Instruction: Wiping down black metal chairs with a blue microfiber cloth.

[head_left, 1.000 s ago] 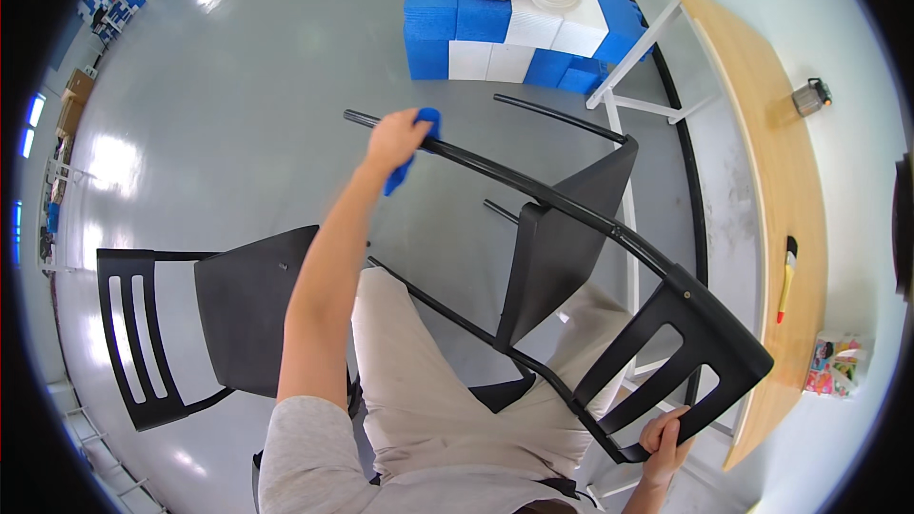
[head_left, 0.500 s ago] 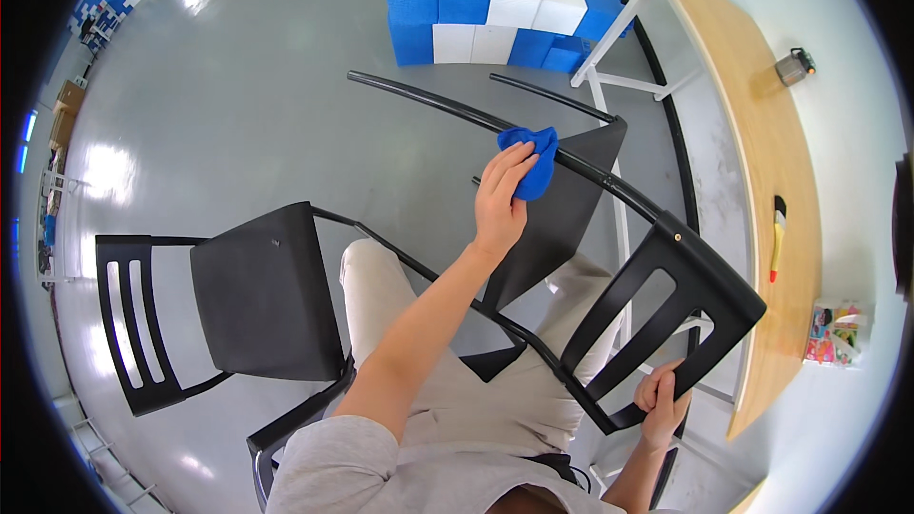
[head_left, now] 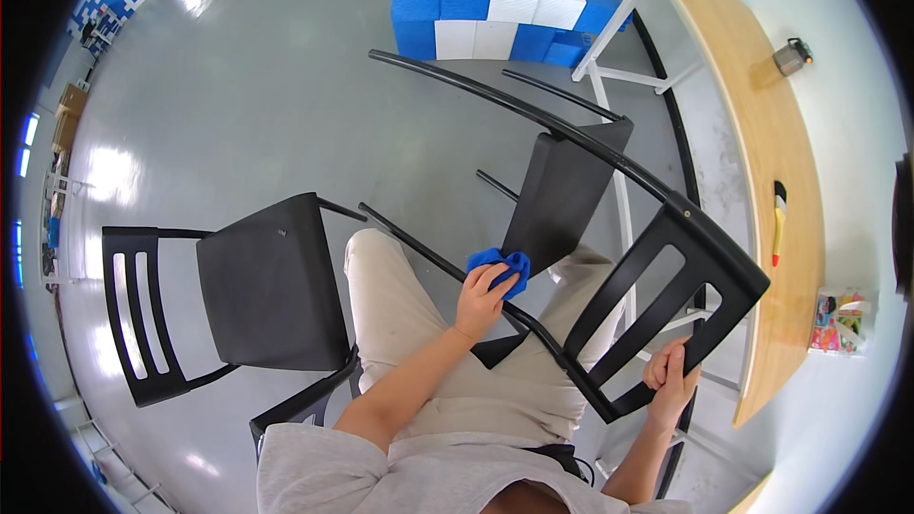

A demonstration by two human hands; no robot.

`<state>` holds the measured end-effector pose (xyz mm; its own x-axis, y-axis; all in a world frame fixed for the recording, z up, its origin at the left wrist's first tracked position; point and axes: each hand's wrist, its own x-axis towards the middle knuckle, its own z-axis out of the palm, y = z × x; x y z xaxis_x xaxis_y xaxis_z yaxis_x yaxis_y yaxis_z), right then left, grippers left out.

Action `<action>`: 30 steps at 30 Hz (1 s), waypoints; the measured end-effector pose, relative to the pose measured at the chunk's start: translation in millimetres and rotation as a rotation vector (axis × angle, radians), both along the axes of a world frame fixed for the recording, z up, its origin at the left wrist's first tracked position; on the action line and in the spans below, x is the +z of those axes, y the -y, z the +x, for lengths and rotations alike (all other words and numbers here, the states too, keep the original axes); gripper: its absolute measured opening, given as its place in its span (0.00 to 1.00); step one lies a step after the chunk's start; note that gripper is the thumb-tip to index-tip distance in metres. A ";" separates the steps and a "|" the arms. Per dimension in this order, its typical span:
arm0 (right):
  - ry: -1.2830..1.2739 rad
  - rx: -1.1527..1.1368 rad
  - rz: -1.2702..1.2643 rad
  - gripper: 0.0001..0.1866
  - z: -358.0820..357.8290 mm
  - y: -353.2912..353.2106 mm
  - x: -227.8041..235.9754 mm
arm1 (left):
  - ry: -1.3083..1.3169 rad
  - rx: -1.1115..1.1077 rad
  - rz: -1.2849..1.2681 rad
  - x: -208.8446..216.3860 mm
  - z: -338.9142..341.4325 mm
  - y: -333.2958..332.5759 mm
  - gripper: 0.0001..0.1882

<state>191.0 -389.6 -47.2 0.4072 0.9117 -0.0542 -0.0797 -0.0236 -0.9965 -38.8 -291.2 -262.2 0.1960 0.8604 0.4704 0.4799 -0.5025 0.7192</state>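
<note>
A black chair with tubular metal legs lies tilted across my lap, its slatted backrest at the right and its legs pointing up and left. My left hand is closed on a blue cloth, which it presses around the nearer tube of the frame, just below the seat. Most of the fingers lie over the cloth. My right hand grips the lower bar of the backrest, fingers curled through a slot.
Another black chair stands at the left. Along the right runs a wooden table with a grey container, a yellow-and-black utility knife and a colourful packet. Blue and white blocks are stacked ahead.
My left hand has moved the blue cloth from the farther tube down to the nearer one. The chair has tipped slightly, and my right hand keeps its hold on the backrest.
</note>
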 end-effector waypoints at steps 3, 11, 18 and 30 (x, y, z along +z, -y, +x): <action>-0.016 0.027 -0.005 0.12 -1.5 -2.6 0.0 | -0.078 -0.015 0.048 15.9 8.0 -22.3 0.25; -0.028 -0.005 -0.018 0.12 -28.5 -4.1 6.5 | -0.084 0.111 0.278 102.6 41.4 -138.0 0.21; 0.002 -0.080 -0.065 0.13 -25.4 -8.6 10.1 | -0.163 -0.025 0.070 43.6 12.4 -57.8 0.22; -0.042 -0.051 -0.032 0.12 -44.2 -27.0 20.4 | -0.131 0.013 0.123 67.4 7.5 -94.2 0.18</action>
<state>146.8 -362.5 -26.8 0.4501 0.8872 -0.1013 -0.1235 -0.0505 -0.9911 -31.3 -197.0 -194.7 0.2517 0.8006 0.5438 0.5725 -0.5762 0.5833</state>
